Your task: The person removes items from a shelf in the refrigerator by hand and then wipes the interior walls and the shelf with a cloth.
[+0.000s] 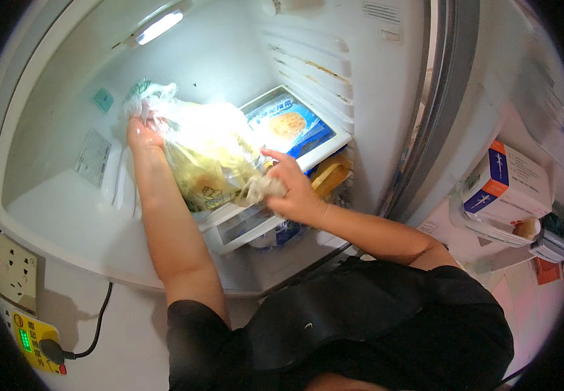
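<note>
Inside an open refrigerator, my left hand (146, 132) grips the gathered end of a translucent plastic bag (208, 156) with pale yellow-green contents. The bag lies over the left part of a glass shelf with a white frame (318, 151). At the bag's lower right, my right hand (291, 188) holds a cream-coloured cloth (261, 189); part of it touches the bag. A blue printed food packet (286, 124) rests on the shelf to the right of the bag. What the bag contains cannot be told.
Below the shelf are a yellow item (331, 176) and blue packages (289, 232). On the right, the open door's bin holds a white, blue and orange box (509, 183). At lower left, a black plug (52, 351) sits in a yellow adapter under a wall socket (16, 273).
</note>
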Tool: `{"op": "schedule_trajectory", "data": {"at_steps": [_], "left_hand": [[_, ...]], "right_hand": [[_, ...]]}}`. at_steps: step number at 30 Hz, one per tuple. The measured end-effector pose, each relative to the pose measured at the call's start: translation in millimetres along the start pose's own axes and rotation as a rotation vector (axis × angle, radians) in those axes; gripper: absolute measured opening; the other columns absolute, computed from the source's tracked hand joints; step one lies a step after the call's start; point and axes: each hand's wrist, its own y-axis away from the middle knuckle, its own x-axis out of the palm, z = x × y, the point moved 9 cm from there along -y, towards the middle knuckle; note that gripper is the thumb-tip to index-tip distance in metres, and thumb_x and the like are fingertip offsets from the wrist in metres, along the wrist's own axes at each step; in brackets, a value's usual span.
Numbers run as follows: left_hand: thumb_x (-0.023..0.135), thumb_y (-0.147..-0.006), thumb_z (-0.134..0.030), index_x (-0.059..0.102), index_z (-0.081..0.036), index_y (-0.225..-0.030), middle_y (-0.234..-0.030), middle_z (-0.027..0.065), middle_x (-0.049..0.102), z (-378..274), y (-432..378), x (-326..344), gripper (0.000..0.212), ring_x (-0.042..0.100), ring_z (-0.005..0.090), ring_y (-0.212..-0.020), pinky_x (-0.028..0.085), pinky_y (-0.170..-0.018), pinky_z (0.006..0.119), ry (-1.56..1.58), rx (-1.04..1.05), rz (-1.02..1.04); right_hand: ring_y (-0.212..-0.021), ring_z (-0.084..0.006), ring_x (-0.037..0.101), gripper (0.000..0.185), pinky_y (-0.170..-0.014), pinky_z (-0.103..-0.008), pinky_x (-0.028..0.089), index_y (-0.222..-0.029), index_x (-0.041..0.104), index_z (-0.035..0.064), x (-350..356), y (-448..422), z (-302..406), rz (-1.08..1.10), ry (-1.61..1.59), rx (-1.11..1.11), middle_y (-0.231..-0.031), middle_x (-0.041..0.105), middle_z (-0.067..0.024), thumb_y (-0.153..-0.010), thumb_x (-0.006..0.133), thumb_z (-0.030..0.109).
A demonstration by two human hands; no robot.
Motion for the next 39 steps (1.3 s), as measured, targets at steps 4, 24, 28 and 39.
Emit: {"op": "schedule_trajectory", "data": {"at_steps": [4,24,28,39], "left_hand": [[0.049,-0.091,-0.018,0.060,-0.006,-0.096,-0.087,0.0078,0.063,-7,10,13,0.017,0.058,0.0194,-0.069,0.048,-0.057,0.035,0.029,0.029,-0.084],[0.041,-0.086,-0.009,0.057,0.008,-0.113,-0.102,0.0177,0.061,33,163,-50,0.035,0.056,0.0246,-0.088,0.044,-0.079,0.037,-0.697,0.193,-0.302],[0.041,-0.085,-0.009,0.055,0.008,-0.115,-0.107,0.0182,0.060,22,171,-72,0.037,0.055,0.0274,-0.095,0.042,-0.087,0.036,-1.027,0.315,-0.107],[0.043,-0.087,-0.015,0.053,0.009,-0.112,-0.109,0.0241,0.053,38,203,-44,0.036,0.049,0.0374,-0.104,0.036,-0.095,0.043,-0.931,0.477,-0.294]], "right_hand": [[-0.107,-0.0168,0.054,0.031,-0.092,-0.0299,0.044,-0.110,0.057,0.0025,-29,-3,-23,-0.306,-0.520,0.375,-0.119,0.056,-0.0102,-0.080,0.065,0.007],[-0.093,-0.0216,0.061,0.024,-0.086,-0.0313,0.047,-0.099,0.068,0.0069,-52,-92,-7,-0.151,-0.065,0.345,-0.102,0.065,-0.0108,-0.081,0.053,0.007],[-0.093,-0.0262,0.063,0.026,-0.084,-0.0333,0.048,-0.097,0.070,0.0074,0,-118,49,0.242,0.161,0.323,-0.097,0.067,-0.0138,-0.081,0.066,0.027],[-0.110,-0.0307,0.058,0.089,-0.086,-0.0394,0.049,-0.147,0.030,0.0176,107,-136,60,0.864,0.716,0.014,-0.125,0.053,-0.0171,-0.071,0.075,0.032]]}}
